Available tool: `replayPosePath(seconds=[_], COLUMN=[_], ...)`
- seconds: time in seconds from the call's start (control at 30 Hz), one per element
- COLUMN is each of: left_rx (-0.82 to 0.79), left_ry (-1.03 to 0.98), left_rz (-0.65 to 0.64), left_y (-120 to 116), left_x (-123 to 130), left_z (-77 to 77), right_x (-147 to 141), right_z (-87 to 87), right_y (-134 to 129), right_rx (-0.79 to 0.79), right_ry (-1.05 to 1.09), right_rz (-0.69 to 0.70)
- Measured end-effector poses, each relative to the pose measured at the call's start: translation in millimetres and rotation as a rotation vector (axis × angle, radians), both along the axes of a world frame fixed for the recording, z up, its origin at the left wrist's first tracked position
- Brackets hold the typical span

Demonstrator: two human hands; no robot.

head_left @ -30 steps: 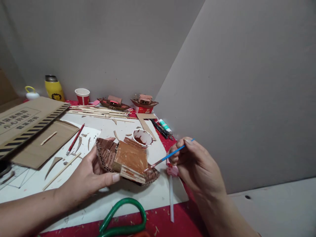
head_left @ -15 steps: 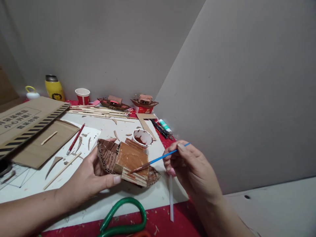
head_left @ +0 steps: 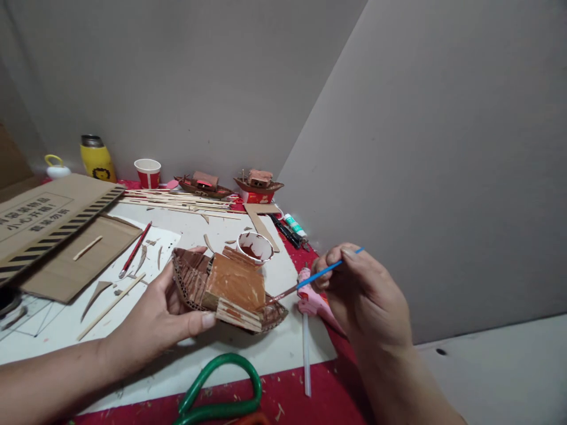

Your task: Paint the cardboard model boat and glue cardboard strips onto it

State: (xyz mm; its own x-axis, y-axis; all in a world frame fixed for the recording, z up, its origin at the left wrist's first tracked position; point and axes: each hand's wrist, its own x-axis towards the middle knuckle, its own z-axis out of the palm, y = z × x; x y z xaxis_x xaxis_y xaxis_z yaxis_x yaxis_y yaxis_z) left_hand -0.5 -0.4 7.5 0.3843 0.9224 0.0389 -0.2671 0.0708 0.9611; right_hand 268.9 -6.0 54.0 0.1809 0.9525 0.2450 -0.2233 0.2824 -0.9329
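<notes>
1. Brown corrugated-cardboard model boat [head_left: 194, 278] lay in left hand's [head_left: 153, 319] grip above white sheet [head_left: 283, 348], apparently to steady it.
2. Right hand [head_left: 370, 301] pinched slim blue-handled paintbrush [head_left: 316, 275], tip near roof's [head_left: 237, 280] edge, likely for control.

The left hand [head_left: 163, 313] and right hand [head_left: 367, 295] are seen bare, as are the left forearm [head_left: 57, 372] and right forearm [head_left: 407, 383]. Smooth, short nails are shown on both thumbs, and fine creases are marked across the right hand's knuckles.
</notes>
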Motion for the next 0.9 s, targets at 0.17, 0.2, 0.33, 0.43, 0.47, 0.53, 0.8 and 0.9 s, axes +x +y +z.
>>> replayPosePath(seconds=[0.17, 0.2, 0.33, 0.43, 0.47, 0.53, 0.8, 0.9], left_rx=[0.001, 0.0, -0.008, -0.007, -0.004, -0.004, 0.0, 0.005], left_ry=[-0.004, -0.003, 0.008, 0.009, 0.009, 0.013, 0.024, 0.021], left_rz=[-0.017, -0.021, -0.021, -0.011, -0.006, 0.001, 0.01, 0.003], left_y=[0, 0, 1, -1, -1, -2, 0, 0], left_x=[0, 0, 1, 2, 2, 2, 0, 0], left_z=[-1.8, -2.1, -0.9, 1.2, 1.7, 2.3, 1.6, 1.5], right_x=[-10, -11, -13, -11, -11, -9, -1, 1], right_z=[-4.8, -6.0, -8.6, -8.2, -7.7, -6.6, -4.1, -1.6], right_y=[-6, -7, -8, -7, -7, -6, -5, -4], right_rx=[-0.013, -0.012, -0.024, -0.017, -0.011, -0.004, 0.007, 0.022], right_ry=[0.005, 0.0, -0.03, -0.032, -0.032, -0.038, -0.096, -0.085], right_rz=[0.05, 0.052, 0.067, 0.095, 0.101, 0.099, 0.043, 0.014])
